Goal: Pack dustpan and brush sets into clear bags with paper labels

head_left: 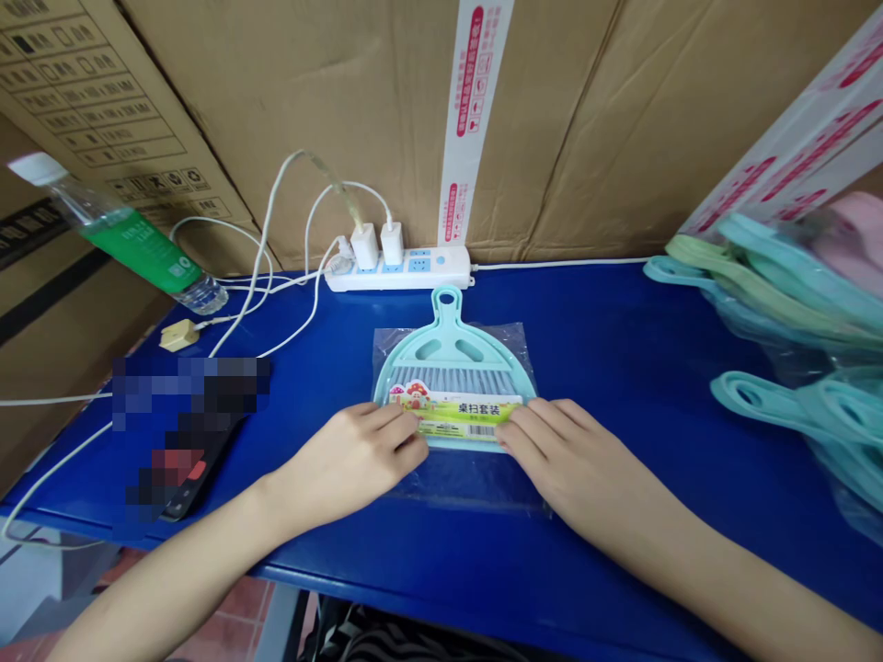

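Observation:
In the middle of the blue table lies a mint-green dustpan and brush set (452, 345), its handle pointing away from me. A clear plastic bag (475, 480) surrounds it, and a printed label (452, 412) crosses the grey bristles. My left hand (359, 455) is closed at the label's left end, fingers curled over the bag and the pan's edge. At the right end, my right hand (558, 450) is closed in the same way, fingertips pressed on the label and bag. Both thumbs are partly hidden.
Several bagged dustpan sets (814, 405) are piled at the right. Behind stands a white power strip (441, 267) with chargers and cables. A water bottle (138, 248) leans at the left, above a partly blurred dark object (207, 441). Cardboard boxes (372, 101) wall the back.

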`<control>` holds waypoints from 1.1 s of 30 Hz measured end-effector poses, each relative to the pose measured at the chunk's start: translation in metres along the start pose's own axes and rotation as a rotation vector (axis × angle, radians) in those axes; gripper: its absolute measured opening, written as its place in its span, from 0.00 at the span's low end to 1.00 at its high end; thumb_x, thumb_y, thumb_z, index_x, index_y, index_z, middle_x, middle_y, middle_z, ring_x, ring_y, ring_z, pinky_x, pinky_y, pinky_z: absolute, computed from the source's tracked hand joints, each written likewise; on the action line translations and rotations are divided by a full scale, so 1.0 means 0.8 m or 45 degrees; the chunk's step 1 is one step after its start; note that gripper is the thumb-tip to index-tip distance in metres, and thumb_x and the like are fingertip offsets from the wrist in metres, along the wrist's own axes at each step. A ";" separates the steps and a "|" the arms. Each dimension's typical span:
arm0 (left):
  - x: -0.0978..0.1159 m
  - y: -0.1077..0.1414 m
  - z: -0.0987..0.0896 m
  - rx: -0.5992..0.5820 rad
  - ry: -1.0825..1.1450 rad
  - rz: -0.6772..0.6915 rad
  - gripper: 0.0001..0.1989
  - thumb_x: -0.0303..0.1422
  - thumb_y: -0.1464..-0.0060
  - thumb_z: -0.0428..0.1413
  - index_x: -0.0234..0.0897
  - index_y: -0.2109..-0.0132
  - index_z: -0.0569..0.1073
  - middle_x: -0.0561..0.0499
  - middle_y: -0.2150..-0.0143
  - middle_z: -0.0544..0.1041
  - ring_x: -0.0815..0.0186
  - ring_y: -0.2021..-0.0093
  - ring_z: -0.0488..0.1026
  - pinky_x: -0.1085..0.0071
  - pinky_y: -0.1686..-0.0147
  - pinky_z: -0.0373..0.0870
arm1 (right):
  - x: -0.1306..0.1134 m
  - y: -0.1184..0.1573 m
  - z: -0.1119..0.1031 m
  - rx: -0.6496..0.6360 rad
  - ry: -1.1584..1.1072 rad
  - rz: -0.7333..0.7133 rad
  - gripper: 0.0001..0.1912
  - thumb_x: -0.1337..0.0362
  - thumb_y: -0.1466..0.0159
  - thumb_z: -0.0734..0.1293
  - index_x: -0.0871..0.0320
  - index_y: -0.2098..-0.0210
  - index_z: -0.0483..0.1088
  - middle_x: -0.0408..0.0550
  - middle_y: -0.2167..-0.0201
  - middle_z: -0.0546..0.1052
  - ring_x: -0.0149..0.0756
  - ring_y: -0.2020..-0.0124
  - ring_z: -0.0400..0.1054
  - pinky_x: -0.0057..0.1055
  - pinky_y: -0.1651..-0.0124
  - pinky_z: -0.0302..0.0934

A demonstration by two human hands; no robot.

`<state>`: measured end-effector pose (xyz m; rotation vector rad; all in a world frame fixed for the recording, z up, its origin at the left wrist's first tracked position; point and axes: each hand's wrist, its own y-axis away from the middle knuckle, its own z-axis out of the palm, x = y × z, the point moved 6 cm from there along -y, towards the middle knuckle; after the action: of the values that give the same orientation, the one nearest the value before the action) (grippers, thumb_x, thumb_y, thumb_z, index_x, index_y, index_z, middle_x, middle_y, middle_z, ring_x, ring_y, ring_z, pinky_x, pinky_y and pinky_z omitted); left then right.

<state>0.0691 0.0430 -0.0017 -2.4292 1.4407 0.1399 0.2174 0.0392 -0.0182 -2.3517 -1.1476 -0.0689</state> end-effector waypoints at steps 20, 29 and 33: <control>-0.002 -0.002 0.008 0.024 -0.019 -0.126 0.07 0.23 0.44 0.48 0.35 0.64 0.70 0.48 0.68 0.75 0.62 0.67 0.73 0.67 0.69 0.69 | -0.007 -0.003 -0.001 0.064 0.163 0.066 0.21 0.78 0.33 0.52 0.62 0.72 0.72 0.54 0.74 0.75 0.42 0.71 0.65 0.35 0.64 0.55; 0.000 -0.003 0.003 0.072 -0.102 -0.047 0.13 0.22 0.37 0.44 0.36 0.68 0.67 0.52 0.73 0.72 0.65 0.72 0.71 0.70 0.71 0.68 | -0.005 -0.003 -0.001 0.032 0.068 0.030 0.18 0.79 0.34 0.55 0.59 0.72 0.69 0.51 0.73 0.75 0.40 0.70 0.64 0.34 0.64 0.52; 0.001 -0.004 0.000 0.095 -0.117 -0.074 0.14 0.21 0.36 0.43 0.36 0.68 0.66 0.53 0.74 0.71 0.65 0.73 0.71 0.70 0.72 0.67 | -0.007 -0.003 -0.001 0.046 0.089 0.063 0.16 0.78 0.34 0.56 0.60 0.72 0.70 0.51 0.74 0.74 0.40 0.71 0.63 0.34 0.64 0.51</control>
<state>0.0722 0.0439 -0.0008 -2.3694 1.3114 0.1789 0.2122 0.0361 -0.0180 -2.3257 -1.0479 -0.1110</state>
